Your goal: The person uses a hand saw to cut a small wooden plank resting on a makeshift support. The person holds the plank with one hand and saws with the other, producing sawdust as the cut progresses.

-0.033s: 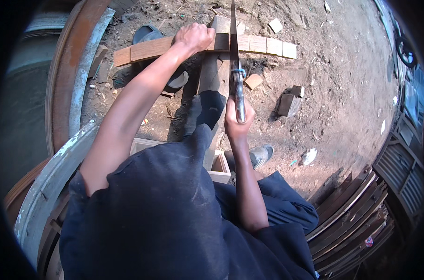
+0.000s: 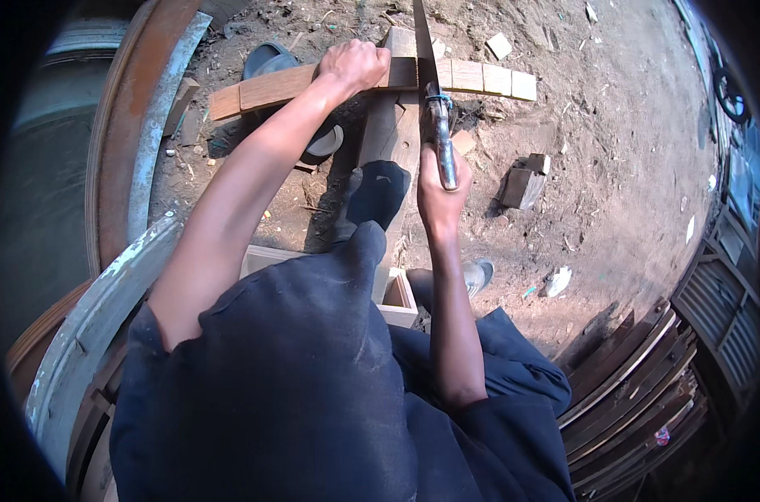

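A long wooden strip [image 2: 279,86] with lines across it lies crosswise over a thick wooden beam [image 2: 390,134]. My left hand [image 2: 354,65], closed, grips the strip just left of where it crosses the beam. My right hand [image 2: 444,194] is wrapped round the worn handle of a handsaw [image 2: 424,52], which has blue binding near the blade. The blade points away from me and crosses the strip to the right of my left hand. Whether its teeth are in the wood I cannot tell. My dark-socked foot [image 2: 378,194] rests on the beam.
Wood offcuts [image 2: 522,188] lie on the dirt ground to the right. A dark sandal [image 2: 269,60] sits beyond the strip at left. Old boards and frames [image 2: 112,142] stand along the left. Stacked curved slats [image 2: 631,393] fill the lower right. A wooden box [image 2: 401,299] is beside my leg.
My right hand and the saw have moved a little forward and to the right, and the saw's handle has tilted. My left hand keeps its grip on the strip.
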Available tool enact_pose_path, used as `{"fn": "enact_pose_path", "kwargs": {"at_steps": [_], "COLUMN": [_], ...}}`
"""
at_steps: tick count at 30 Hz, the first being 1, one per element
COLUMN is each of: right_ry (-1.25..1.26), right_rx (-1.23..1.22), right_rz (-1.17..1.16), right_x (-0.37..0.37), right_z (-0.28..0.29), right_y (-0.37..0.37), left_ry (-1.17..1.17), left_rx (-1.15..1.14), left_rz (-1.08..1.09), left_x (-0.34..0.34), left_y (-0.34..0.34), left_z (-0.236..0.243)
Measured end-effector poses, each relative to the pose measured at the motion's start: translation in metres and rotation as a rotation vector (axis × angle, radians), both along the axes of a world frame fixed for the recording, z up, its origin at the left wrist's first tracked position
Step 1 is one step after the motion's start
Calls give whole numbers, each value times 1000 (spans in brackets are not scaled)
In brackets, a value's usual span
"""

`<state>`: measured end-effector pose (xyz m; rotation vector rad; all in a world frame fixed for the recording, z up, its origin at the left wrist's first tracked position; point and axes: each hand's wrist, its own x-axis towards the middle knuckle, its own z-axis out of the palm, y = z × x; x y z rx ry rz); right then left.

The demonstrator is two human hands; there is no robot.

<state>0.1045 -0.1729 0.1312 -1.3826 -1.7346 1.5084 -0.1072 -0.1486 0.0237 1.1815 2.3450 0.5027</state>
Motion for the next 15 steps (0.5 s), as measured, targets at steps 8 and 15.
{"fn": "enact_pose_path", "kwargs": {"at_steps": [8, 15], "right_ry": [-311, -84], "right_rx": [189, 151], "right_rz": [114, 51], "right_x": [92, 20], "right_z": [-30, -19], "right_y": [-63, -20], "left_ry": [-53, 40], "left_rx": [-81, -63], "left_rz": [7, 3], "left_x": [-12, -5], "left_y": [3, 3], "left_z": [-30, -13]}}
